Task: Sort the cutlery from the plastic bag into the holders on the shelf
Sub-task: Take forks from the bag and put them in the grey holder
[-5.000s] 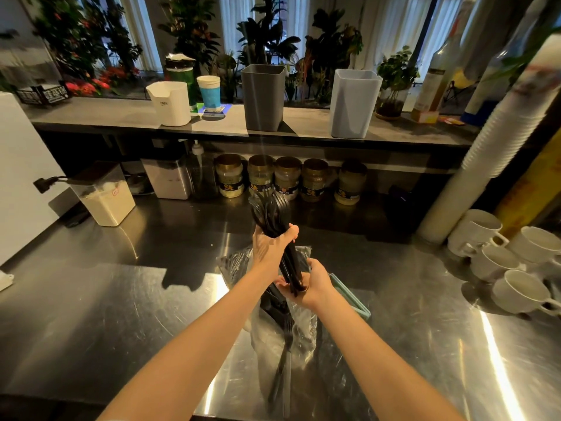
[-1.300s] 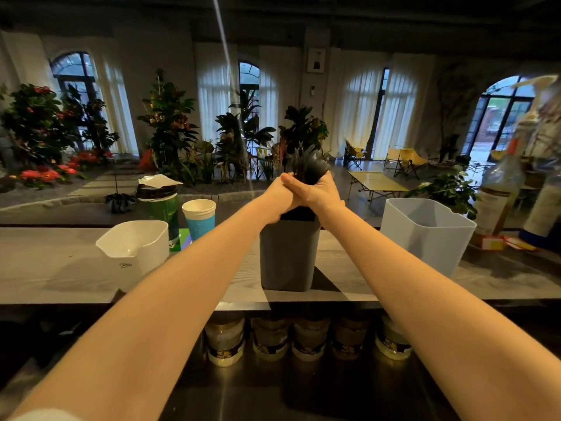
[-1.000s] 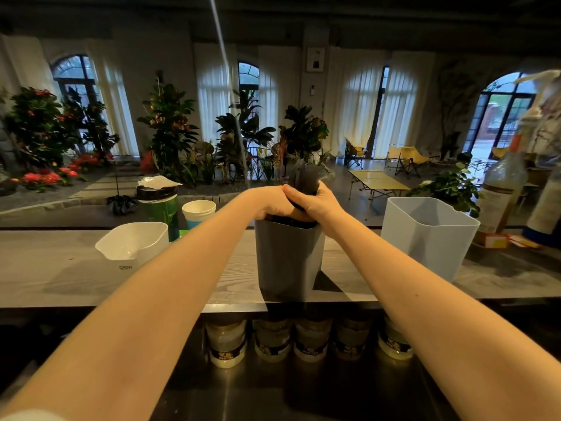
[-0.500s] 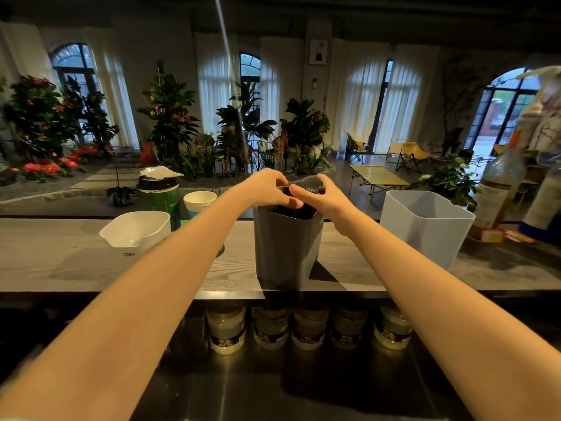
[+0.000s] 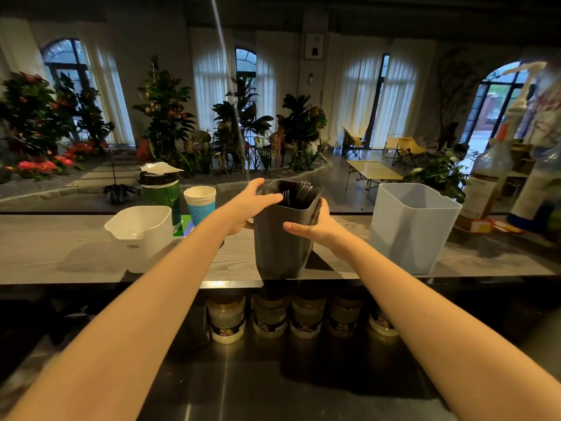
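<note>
A dark grey holder (image 5: 280,241) stands on the grey shelf (image 5: 60,253), tilted a little toward me. Black plastic cutlery (image 5: 300,191) sits inside it, its tops showing just below the rim. My left hand (image 5: 253,200) reaches over the near left rim with straight fingers that touch the cutlery. My right hand (image 5: 318,227) grips the holder's right side, thumb across the front wall, fingers behind. A pale blue holder (image 5: 409,232) stands to the right and a white holder (image 5: 142,235) to the left. The plastic bag is out of view.
A blue paper cup (image 5: 200,202) and a green can (image 5: 159,189) stand behind the white holder. Several jars (image 5: 226,320) line up under the shelf. Syrup bottles (image 5: 485,183) crowd the shelf's right end. The steel counter (image 5: 273,390) lies below.
The bundle of black cutlery went down into the dark grey holder and both hands let go of it. My right hand moved to the holder's side and the holder tilted.
</note>
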Demonstrator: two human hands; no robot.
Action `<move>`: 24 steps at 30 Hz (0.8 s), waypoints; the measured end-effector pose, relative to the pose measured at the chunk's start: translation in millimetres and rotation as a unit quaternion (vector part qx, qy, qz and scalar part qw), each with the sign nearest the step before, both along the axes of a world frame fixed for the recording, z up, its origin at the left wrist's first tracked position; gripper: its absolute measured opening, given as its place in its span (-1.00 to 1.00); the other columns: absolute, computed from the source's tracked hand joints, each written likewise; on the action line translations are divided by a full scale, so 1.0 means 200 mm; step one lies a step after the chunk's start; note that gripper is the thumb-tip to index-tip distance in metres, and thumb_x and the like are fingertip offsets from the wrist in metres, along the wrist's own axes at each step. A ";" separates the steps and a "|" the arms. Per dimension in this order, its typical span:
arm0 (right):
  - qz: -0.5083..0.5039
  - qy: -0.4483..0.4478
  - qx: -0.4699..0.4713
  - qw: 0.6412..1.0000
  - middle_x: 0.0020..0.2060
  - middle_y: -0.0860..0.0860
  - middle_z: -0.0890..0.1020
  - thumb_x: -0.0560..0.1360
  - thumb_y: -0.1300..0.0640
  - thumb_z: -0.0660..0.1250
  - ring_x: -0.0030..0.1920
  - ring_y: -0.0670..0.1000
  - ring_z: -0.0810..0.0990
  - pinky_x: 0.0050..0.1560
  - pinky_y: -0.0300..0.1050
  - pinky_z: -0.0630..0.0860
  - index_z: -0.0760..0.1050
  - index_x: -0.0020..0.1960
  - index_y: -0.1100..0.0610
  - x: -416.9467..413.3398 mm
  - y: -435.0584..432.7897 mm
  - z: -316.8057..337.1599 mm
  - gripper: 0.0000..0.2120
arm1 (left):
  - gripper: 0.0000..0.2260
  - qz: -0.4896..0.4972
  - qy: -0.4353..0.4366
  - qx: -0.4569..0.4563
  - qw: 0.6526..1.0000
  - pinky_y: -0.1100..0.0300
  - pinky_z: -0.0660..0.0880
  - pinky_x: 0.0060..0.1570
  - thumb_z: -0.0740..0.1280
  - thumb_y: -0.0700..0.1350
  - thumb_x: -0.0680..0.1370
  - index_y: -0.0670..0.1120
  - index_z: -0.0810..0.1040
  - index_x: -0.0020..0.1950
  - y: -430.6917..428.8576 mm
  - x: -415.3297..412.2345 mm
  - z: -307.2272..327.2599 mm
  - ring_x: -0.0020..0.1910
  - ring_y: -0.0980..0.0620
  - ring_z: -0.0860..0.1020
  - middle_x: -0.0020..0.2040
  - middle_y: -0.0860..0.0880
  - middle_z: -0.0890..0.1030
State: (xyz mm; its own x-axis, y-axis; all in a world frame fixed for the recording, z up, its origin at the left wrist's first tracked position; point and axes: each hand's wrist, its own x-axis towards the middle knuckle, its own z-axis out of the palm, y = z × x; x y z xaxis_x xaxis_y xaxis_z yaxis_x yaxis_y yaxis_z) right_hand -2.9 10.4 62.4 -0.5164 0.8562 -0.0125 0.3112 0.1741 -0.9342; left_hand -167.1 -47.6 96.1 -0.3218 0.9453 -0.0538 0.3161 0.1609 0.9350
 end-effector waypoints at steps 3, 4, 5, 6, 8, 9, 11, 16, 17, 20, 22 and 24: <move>0.010 -0.001 0.023 1.000 0.50 0.06 0.18 0.42 0.04 0.45 0.47 0.09 0.19 0.41 -0.03 0.17 -0.06 0.54 0.10 0.04 0.01 0.03 -0.10 | -0.37 0.008 -0.024 0.000 1.000 -0.03 0.41 0.12 0.28 0.07 0.56 0.16 0.00 0.53 0.00 0.04 0.00 0.29 -0.11 0.42 0.45 -0.09 0.34; 0.004 -0.004 0.034 0.999 0.48 0.05 0.23 0.45 0.06 0.42 0.46 0.08 0.21 0.40 -0.04 0.18 0.02 0.53 0.10 0.06 0.01 0.03 -0.19 | -0.37 0.011 -0.025 0.000 1.000 -0.01 0.38 0.11 0.27 0.07 0.57 0.16 -0.02 0.53 0.01 0.05 -0.01 0.34 -0.12 0.37 0.48 -0.08 0.29; -0.001 -0.009 0.044 0.999 0.48 0.05 0.25 0.47 0.05 0.41 0.46 0.08 0.21 0.40 -0.03 0.18 0.06 0.52 0.10 0.07 0.01 0.04 -0.23 | -0.36 0.015 -0.023 0.002 1.000 -0.01 0.34 0.12 0.26 0.07 0.58 0.15 -0.04 0.54 0.00 0.07 -0.01 0.39 -0.13 0.31 0.50 -0.07 0.23; -0.003 -0.016 0.050 0.999 0.48 0.06 0.25 0.47 0.03 0.40 0.47 0.08 0.21 0.41 -0.01 0.18 0.08 0.52 0.10 0.08 0.01 0.04 -0.25 | -0.36 0.020 -0.019 0.005 1.000 -0.02 0.33 0.15 0.26 0.06 0.58 0.14 -0.05 0.54 0.00 0.08 -0.01 0.43 -0.13 0.26 0.52 -0.06 0.18; -0.007 -0.031 0.051 0.998 0.50 0.08 0.21 0.47 -0.03 0.40 0.48 0.10 0.18 0.42 0.02 0.17 0.04 0.54 0.10 0.10 0.00 0.04 -0.20 | -0.35 0.026 -0.001 0.010 1.000 -0.06 0.29 0.26 0.23 0.07 0.59 0.13 -0.10 0.55 -0.01 0.11 -0.02 0.47 -0.13 0.20 0.55 -0.06 0.10; -0.013 -0.038 0.048 0.998 0.51 0.08 0.17 0.47 -0.05 0.39 0.49 0.10 0.16 0.43 0.03 0.16 -0.01 0.55 0.10 0.12 -0.02 0.04 -0.16 | -0.35 0.025 0.012 0.013 1.000 -0.07 0.27 0.29 0.22 0.08 0.60 0.12 -0.12 0.55 -0.02 0.12 -0.02 0.48 -0.13 0.18 0.56 -0.05 0.06; -0.029 -0.042 0.044 0.998 0.52 0.08 0.13 0.47 -0.09 0.38 0.49 0.10 0.16 0.43 0.03 0.18 -0.06 0.56 0.09 0.16 -0.06 0.04 -0.14 | -0.34 0.028 0.034 0.031 0.999 -0.02 0.26 0.29 0.21 0.07 0.61 0.09 -0.14 0.55 -0.05 0.14 -0.02 0.49 -0.12 0.15 0.57 -0.02 0.01; -0.047 -0.041 0.072 0.995 0.46 0.09 0.26 0.51 -0.04 0.35 0.43 0.07 0.27 0.24 -0.13 0.31 0.05 0.54 0.11 0.30 -0.32 -0.05 -0.26 | -0.39 0.124 0.112 0.095 0.981 0.05 0.25 0.34 0.23 -0.02 0.60 -0.04 0.00 0.56 -0.23 0.27 -0.08 0.45 -0.10 0.23 0.52 -0.10 0.19; -0.049 -0.038 0.079 0.995 0.43 0.09 0.30 0.51 -0.03 0.35 0.40 0.06 0.31 0.20 -0.15 0.33 0.10 0.52 0.11 0.33 -0.38 -0.07 -0.29 | -0.42 0.143 0.132 0.104 0.975 0.07 0.29 0.30 0.23 -0.03 0.59 -0.05 0.04 0.55 -0.28 0.32 -0.10 0.42 -0.09 0.28 0.49 -0.11 0.24; -0.047 -0.020 0.084 0.995 0.26 0.05 0.47 0.52 0.00 0.34 0.19 -0.02 0.47 0.07 -0.24 0.39 0.22 0.46 0.10 0.45 -0.59 -0.17 -0.41 | -0.53 0.161 0.152 0.130 0.967 0.22 0.31 0.11 0.22 -0.08 0.59 -0.10 0.20 0.48 -0.43 0.49 -0.17 0.34 -0.05 0.36 0.41 -0.11 0.33; -0.040 -0.002 0.081 0.996 0.10 0.00 0.54 0.53 0.02 0.32 0.08 -0.04 0.54 -0.04 -0.32 0.45 0.29 0.41 0.09 0.54 -0.72 -0.24 -0.50 | -0.63 0.138 0.147 0.128 0.971 0.26 0.33 0.06 0.22 -0.11 0.59 -0.13 0.34 0.39 -0.55 0.61 -0.22 0.26 0.00 0.42 0.31 -0.09 0.44; -0.041 0.021 0.078 0.996 0.02 0.01 0.56 0.54 0.05 0.31 -0.01 -0.05 0.58 -0.17 -0.39 0.48 0.36 0.36 0.10 0.64 -0.86 -0.33 -0.58 | -0.77 0.099 0.138 0.117 0.978 0.25 0.40 0.00 0.23 -0.14 0.58 -0.13 0.48 0.23 -0.69 0.73 -0.29 0.11 0.05 0.50 0.11 -0.06 0.55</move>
State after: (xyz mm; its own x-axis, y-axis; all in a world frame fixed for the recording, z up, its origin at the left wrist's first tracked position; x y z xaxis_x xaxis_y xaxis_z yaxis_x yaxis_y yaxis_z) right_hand 126.0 -160.9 -4.0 -0.4422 0.8852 0.1447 0.2921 0.2946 -0.9099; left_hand -21.7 -186.4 37.8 -0.4706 0.8393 0.2722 0.5470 0.0355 0.8364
